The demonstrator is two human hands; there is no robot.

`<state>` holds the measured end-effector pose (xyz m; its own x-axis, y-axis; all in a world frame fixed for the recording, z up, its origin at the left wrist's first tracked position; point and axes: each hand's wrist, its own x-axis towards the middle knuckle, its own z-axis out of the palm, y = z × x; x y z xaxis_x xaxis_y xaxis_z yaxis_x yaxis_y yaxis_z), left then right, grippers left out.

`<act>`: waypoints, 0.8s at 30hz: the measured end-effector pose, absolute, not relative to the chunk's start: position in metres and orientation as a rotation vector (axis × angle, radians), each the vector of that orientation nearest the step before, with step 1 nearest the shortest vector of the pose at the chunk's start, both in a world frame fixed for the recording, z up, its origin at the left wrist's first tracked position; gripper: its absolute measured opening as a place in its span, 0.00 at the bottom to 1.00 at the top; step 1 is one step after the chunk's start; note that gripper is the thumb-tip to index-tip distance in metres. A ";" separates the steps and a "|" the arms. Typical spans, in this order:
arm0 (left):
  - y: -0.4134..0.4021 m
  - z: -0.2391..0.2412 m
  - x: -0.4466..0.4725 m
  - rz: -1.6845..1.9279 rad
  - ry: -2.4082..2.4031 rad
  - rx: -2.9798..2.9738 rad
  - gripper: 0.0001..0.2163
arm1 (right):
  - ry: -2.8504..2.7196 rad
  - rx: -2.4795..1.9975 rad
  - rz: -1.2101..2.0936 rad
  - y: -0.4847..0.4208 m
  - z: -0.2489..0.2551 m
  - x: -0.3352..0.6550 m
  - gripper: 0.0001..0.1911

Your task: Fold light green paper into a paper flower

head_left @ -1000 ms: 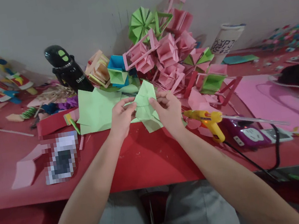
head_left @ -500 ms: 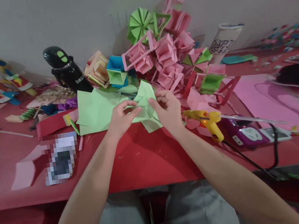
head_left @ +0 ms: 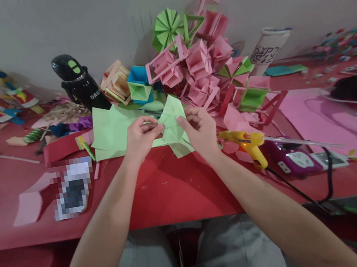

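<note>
A folded piece of light green paper (head_left: 174, 123) is held between my two hands, creased and pointed at its top. My right hand (head_left: 201, 131) pinches its right side, thumb laid on the front face. At its left edge, my left hand (head_left: 143, 138) has thumb and fingertips closed together on the paper. Behind and left of that hand lie flat light green sheets (head_left: 113, 130) on the red table. The lower corner of the folded paper hangs above the table's red surface (head_left: 176, 188).
Pink folded paper pieces (head_left: 199, 60) pile up against the wall, with a green paper fan (head_left: 168, 26) on top. A yellow glue gun (head_left: 248, 143) lies right, by a purple power strip (head_left: 291, 158). A black bottle (head_left: 81, 85) stands left, behind a blurred-out phone-like object (head_left: 74, 188).
My left hand has shifted slightly left, out to the paper's left edge, baring more of its face. My right hand keeps its place and hold.
</note>
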<state>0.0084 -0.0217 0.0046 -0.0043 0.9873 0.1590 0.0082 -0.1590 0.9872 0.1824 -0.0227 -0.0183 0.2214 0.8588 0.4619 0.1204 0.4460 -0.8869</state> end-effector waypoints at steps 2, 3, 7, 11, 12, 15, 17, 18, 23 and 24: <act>-0.022 0.006 0.009 1.328 1.137 1.289 0.16 | -1.244 -1.001 0.657 -0.022 -0.018 0.182 0.16; -0.022 0.006 0.009 1.325 1.139 1.284 0.16 | -1.233 -1.003 0.663 -0.022 -0.018 0.182 0.16; -0.023 0.007 0.009 1.319 1.147 1.287 0.14 | -1.185 -1.005 0.702 -0.020 -0.018 0.182 0.17; -0.022 0.005 0.010 1.324 1.160 1.326 0.13 | -1.137 -0.993 0.744 -0.016 -0.022 0.183 0.15; -0.022 0.004 0.009 1.326 1.164 1.338 0.13 | -1.127 -1.004 0.759 -0.015 -0.023 0.184 0.14; -0.021 0.002 0.008 1.328 1.180 1.369 0.13 | -1.093 -1.023 0.847 -0.011 -0.025 0.185 0.17; -0.021 0.002 0.007 1.334 1.190 1.373 0.13 | -1.063 -1.007 0.949 -0.010 -0.025 0.185 0.21; -0.021 0.002 0.007 1.338 1.191 1.371 0.13 | -1.056 -0.992 1.009 -0.012 -0.024 0.185 0.23; -0.026 0.005 0.010 1.299 1.143 1.386 0.14 | -1.289 -0.960 1.249 -0.024 -0.018 0.181 0.22; -0.027 0.006 0.011 1.284 1.128 1.397 0.13 | -1.275 -0.993 1.228 -0.025 -0.017 0.180 0.22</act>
